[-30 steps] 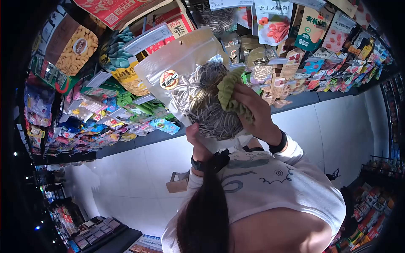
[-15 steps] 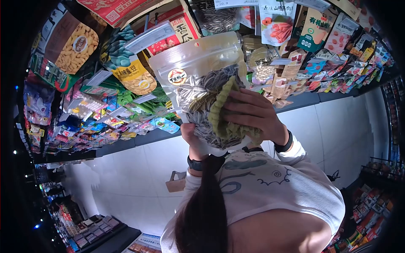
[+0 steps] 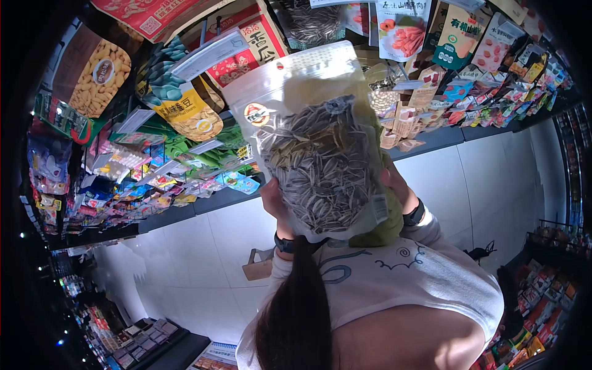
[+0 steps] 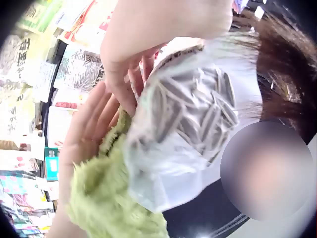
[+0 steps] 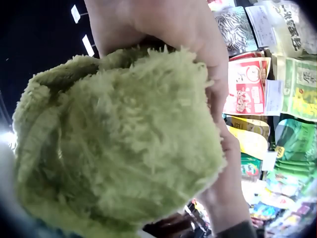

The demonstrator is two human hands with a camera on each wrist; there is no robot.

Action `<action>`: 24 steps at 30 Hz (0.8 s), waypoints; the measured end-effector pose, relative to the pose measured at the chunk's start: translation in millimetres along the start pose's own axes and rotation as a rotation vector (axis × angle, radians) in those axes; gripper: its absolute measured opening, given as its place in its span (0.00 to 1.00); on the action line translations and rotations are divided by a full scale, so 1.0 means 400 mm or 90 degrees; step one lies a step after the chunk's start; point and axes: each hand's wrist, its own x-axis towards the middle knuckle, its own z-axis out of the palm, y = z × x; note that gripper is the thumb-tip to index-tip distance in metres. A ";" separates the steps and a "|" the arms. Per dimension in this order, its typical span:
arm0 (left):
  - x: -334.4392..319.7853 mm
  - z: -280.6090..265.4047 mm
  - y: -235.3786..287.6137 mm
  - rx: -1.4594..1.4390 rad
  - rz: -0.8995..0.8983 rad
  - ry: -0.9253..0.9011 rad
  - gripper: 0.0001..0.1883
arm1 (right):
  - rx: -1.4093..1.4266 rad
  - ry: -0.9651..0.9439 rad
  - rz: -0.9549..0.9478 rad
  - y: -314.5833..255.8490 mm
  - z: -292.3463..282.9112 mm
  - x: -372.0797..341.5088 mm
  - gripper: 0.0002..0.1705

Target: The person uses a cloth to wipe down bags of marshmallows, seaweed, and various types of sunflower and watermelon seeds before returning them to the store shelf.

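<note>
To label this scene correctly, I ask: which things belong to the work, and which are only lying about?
In the work:
- clear plastic bag of striped seeds, gripped by left hand
- fluffy green cloth, in right hand

Only about:
- yellow-and-teal bean pouch
- brown flat peanut pouch

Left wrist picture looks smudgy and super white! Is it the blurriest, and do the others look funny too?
Left wrist: packets washed out, seed bag soft, plus a round blurry patch. Right wrist: fuzzy green cloth soft too, glare at the left edge. Head: clearest, but shelves bend and the rim is black.
</note>
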 end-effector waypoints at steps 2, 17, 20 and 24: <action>-0.011 0.060 0.027 0.117 0.017 -0.056 0.21 | 0.050 -0.009 0.040 -0.012 0.005 -0.003 0.38; -0.050 0.167 0.066 0.313 0.067 -0.080 0.28 | -0.358 0.087 -0.084 -0.053 0.040 0.049 0.31; -0.060 0.178 0.065 0.338 0.086 -0.077 0.28 | -0.396 0.068 -0.151 -0.052 0.028 0.048 0.29; -0.064 0.185 0.057 0.329 0.098 -0.078 0.26 | -0.339 0.093 -0.169 -0.036 0.029 0.045 0.28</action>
